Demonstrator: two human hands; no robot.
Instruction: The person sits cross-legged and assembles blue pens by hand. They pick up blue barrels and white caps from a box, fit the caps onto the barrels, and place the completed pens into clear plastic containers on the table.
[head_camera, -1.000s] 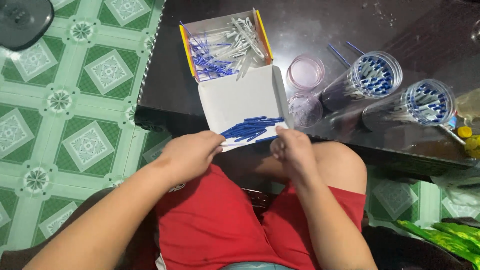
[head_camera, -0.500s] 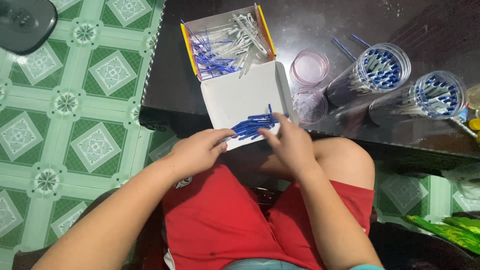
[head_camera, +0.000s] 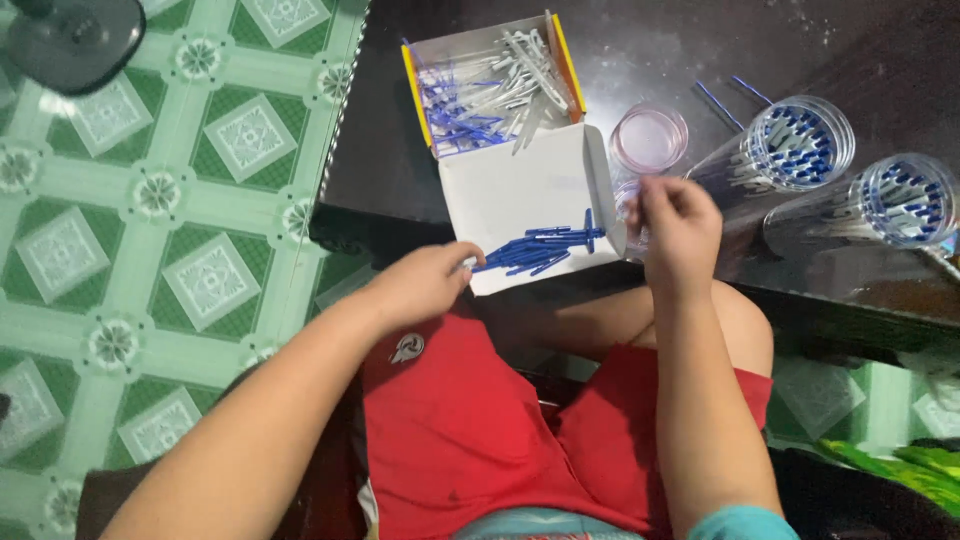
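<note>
We see an open cardboard box (head_camera: 490, 90) with yellow edges at the far side of the dark table (head_camera: 700, 40), holding a jumble of white and blue sticks (head_camera: 480, 100). Its white lid flap (head_camera: 520, 190) lies open toward us, and a small pile of blue sticks (head_camera: 540, 248) rests on its near edge. To the right, two clear plastic cups (head_camera: 800, 145) lie on their sides, packed with white sticks with blue tips, and a pink-tinted round lid (head_camera: 649, 138) sits between them and the box.

The left hand (head_camera: 425, 283) rests at the flap's near left corner, fingers loosely curled and touching the end of the blue pile. The right hand (head_camera: 680, 225) hovers just right of the flap, fingertips pinched together; we cannot tell whether it holds anything.

The table stands on a green patterned tile floor (head_camera: 150, 200), and we see red shorts (head_camera: 470, 430) below.
</note>
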